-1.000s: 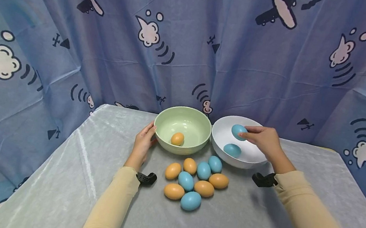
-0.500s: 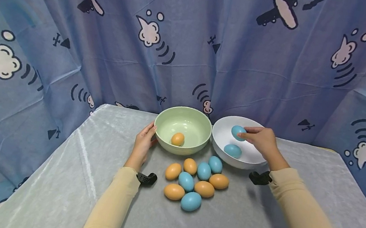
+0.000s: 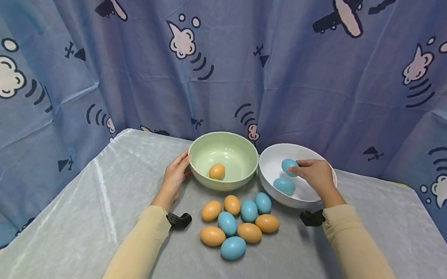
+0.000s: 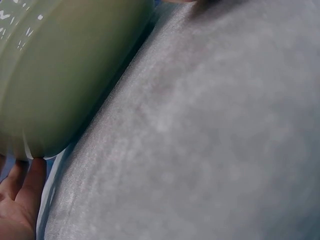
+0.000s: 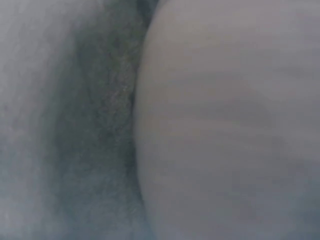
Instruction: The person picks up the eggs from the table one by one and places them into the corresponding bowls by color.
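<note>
My right hand [image 3: 315, 176] pinches a blue egg [image 3: 289, 167] between thumb and fingers, inside the rim of the white bowl [image 3: 268, 159]. Another blue egg [image 3: 284, 185] lies in that bowl, just below the held one. At the left, my left hand [image 3: 173, 179] rests its fingers against the outer side of the green bowl [image 3: 236, 153], which has one orange egg [image 3: 216, 171] in it. The left wrist view shows straight fingers [image 4: 32, 185] touching the green wall [image 4: 65, 75]. Only the blurred white wall [image 5: 225, 120] and the tabletop fill the right wrist view.
Several orange and blue eggs lie clustered in front of the bowls, among them a blue egg [image 3: 233, 248] nearest me and an orange egg [image 3: 267, 223] at the right. A grey cloth covers the table [image 3: 78, 214]. A blue printed curtain [image 3: 227, 53] hangs behind.
My right hand has moved slightly down and left with the blue egg, lower into the white bowl. My left hand and the green bowl have stayed in place.
</note>
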`<state>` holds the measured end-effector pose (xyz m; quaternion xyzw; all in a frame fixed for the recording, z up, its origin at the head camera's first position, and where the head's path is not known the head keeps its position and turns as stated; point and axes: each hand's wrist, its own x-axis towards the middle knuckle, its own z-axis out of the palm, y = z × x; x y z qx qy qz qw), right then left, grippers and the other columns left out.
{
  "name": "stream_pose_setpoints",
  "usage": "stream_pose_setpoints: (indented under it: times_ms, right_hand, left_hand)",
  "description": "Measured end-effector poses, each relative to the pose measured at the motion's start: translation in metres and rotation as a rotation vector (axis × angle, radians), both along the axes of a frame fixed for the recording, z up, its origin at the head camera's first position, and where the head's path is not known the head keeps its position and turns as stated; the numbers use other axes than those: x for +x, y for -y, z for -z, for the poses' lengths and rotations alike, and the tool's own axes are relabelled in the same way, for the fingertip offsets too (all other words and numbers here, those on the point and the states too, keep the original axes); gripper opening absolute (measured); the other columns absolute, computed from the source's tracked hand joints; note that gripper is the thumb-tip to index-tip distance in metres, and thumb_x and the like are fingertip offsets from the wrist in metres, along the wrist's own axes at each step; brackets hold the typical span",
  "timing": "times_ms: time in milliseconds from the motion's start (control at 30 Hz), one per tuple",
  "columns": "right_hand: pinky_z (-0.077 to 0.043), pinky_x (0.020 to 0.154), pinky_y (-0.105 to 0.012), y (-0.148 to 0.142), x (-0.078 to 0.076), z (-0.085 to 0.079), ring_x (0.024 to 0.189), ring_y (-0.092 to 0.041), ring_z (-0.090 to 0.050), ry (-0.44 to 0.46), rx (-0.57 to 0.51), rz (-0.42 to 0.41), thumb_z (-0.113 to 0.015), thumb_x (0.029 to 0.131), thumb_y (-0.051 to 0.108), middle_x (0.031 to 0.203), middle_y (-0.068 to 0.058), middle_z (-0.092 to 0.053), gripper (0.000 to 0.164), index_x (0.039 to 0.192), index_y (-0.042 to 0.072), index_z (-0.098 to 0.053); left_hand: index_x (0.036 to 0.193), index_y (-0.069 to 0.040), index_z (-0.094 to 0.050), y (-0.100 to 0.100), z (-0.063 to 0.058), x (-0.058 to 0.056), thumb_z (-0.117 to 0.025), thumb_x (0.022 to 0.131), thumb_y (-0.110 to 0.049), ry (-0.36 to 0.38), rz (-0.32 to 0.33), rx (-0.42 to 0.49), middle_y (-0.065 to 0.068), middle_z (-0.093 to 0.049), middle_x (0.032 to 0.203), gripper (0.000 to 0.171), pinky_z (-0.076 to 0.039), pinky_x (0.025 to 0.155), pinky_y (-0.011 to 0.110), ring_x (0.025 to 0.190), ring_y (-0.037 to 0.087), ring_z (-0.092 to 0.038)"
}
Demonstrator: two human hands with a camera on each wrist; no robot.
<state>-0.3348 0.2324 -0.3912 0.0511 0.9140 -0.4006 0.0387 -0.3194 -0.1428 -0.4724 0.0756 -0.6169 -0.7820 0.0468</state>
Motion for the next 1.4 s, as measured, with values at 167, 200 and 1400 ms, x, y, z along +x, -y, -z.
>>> stream_pose_setpoints:
  times_ms: [167, 200, 1400]
  right_hand:
    - [-0.046, 0.108, -0.051, 0.0014, -0.0011, 0.0051, 0.132, -0.040, -0.049, 0.005, 0.037, -0.017, -0.073, 0.089, 0.036, 0.138, -0.022, -0.058, 0.060, 0.135, 0.000, -0.060]
    - [-0.046, 0.108, -0.051, 0.0016, -0.0012, 0.0054, 0.132, -0.040, -0.050, 0.002, 0.041, -0.018, -0.073, 0.089, 0.036, 0.138, -0.022, -0.059, 0.060, 0.134, 0.000, -0.060]
    - [-0.047, 0.105, -0.052, 0.0013, -0.0049, 0.0104, 0.123, -0.042, -0.054, 0.034, 0.129, -0.074, -0.075, 0.086, 0.032, 0.131, -0.026, -0.062, 0.057, 0.129, -0.005, -0.063]
  left_hand:
    - [0.147, -0.019, -0.051, -0.0001, 0.0011, 0.0023, -0.056, 0.102, -0.031, 0.018, -0.011, -0.007, 0.001, -0.046, 0.155, 0.046, -0.043, 0.115, 0.045, 0.138, 0.025, -0.049]
    - [0.147, -0.019, -0.051, -0.0001, 0.0013, 0.0024, -0.056, 0.102, -0.031, 0.018, -0.014, -0.007, 0.001, -0.046, 0.155, 0.047, -0.043, 0.115, 0.045, 0.138, 0.025, -0.049]
    - [0.148, -0.017, -0.049, -0.0007, -0.0015, 0.0015, -0.056, 0.102, -0.030, -0.004, -0.008, 0.001, 0.003, -0.044, 0.156, 0.048, -0.042, 0.115, 0.046, 0.140, 0.026, -0.047]
